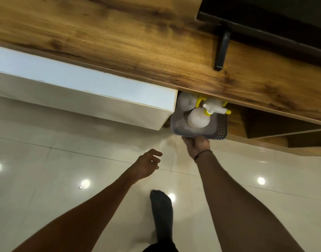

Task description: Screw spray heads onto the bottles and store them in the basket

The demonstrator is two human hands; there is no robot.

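A grey perforated basket sits low under the wooden tabletop's front edge, partly hidden by it. Inside stand white round bottles with white and yellow spray heads; the nearest bottle carries its spray head, and another bottle stands behind it at the left. My right hand grips the basket's near rim. My left hand hovers over the floor to the left of the basket, fingers loosely apart, holding nothing.
The wooden tabletop spans the upper view, with a black monitor stand on it at the right. A white cabinet stands left of the basket, wooden shelving to its right. My socked foot is on the glossy tile floor.
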